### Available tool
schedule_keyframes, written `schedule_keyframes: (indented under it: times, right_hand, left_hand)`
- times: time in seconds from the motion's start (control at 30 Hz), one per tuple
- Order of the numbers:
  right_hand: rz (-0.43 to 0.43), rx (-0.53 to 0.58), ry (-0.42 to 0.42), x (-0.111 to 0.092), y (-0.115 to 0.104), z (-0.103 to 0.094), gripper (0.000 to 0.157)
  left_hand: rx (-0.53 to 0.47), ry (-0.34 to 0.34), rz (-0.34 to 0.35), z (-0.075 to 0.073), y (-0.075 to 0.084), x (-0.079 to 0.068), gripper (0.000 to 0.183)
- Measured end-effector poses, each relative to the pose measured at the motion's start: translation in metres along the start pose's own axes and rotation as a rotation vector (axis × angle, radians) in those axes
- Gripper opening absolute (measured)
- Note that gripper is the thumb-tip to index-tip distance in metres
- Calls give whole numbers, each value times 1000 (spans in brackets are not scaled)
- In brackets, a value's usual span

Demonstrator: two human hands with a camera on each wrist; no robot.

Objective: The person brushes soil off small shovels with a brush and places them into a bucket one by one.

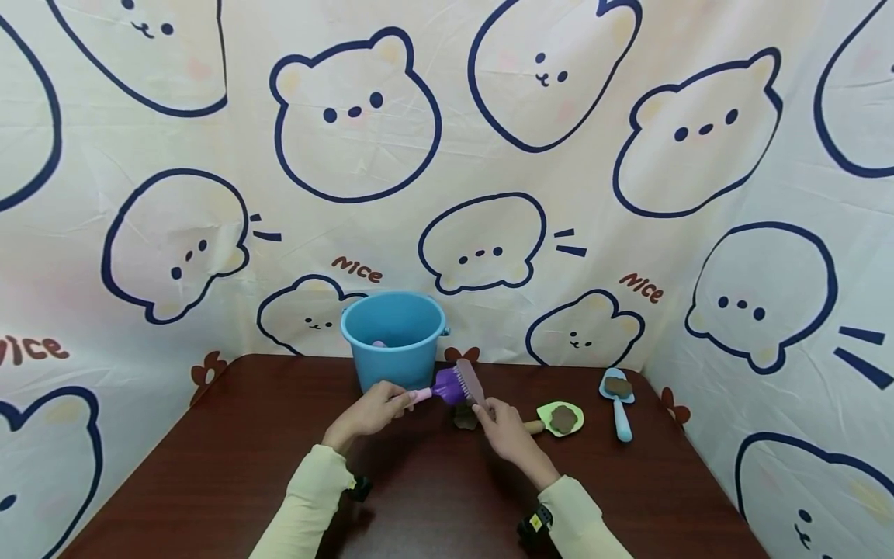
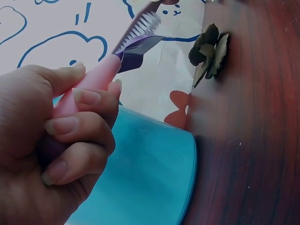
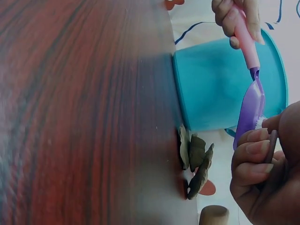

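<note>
My left hand (image 1: 372,409) grips the pink handle of a small purple shovel (image 1: 445,387), its fingers curled round the handle in the left wrist view. In my right hand (image 1: 510,436) is a mauve brush (image 1: 471,380) with white bristles (image 2: 146,26). The bristles are right at the purple blade, which is held up off the table in front of the bucket. A blue bucket (image 1: 391,369) stands just behind the left hand, with a small pinkish thing (image 1: 379,344) inside. Below the blade, several dark greenish-brown flaky pieces (image 3: 199,157) lie on the table.
Right of the right hand lies a light green shovel (image 1: 576,414) with a wooden handle and a brown lump (image 1: 563,420) on it. Farther right, a light blue shovel (image 1: 623,425) bears another brown piece (image 1: 618,387). A bear-print cloth (image 1: 489,171) hangs behind the dark wooden table (image 1: 433,497).
</note>
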State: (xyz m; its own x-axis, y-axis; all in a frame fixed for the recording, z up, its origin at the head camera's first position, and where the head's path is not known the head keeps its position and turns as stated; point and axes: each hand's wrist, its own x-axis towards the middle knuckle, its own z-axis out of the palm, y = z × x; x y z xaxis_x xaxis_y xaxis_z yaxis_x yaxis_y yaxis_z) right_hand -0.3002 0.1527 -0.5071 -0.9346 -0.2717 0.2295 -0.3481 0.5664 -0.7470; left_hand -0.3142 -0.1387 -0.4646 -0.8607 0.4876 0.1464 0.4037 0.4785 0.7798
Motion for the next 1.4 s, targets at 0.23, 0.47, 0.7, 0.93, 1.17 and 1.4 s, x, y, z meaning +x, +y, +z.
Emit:
schedule_keyframes:
  times: [0.23, 0.47, 0.7, 0.93, 1.17, 1.4]
  right_hand:
    - [36, -20, 35, 1, 4, -4, 35]
    - [52, -32, 56, 1, 4, -8, 35]
    - [79, -33, 57, 0, 2, -10, 34]
    - [102, -54, 54, -1, 0, -12, 35]
    - [86, -52, 51, -1, -1, -11, 36]
    - [20, 52, -18, -2, -7, -7, 43]
  left_hand:
    - [-16, 86, -14, 3, 0, 0, 38]
    - [-63, 115, -63, 6, -3, -1, 42]
    - [-39, 87, -42, 6, -4, 0, 39]
    - [2, 66, -7, 7, -4, 0, 37]
    - [35, 66, 7, 9, -5, 0, 33]
    - [38, 72, 16, 11, -5, 2, 33]
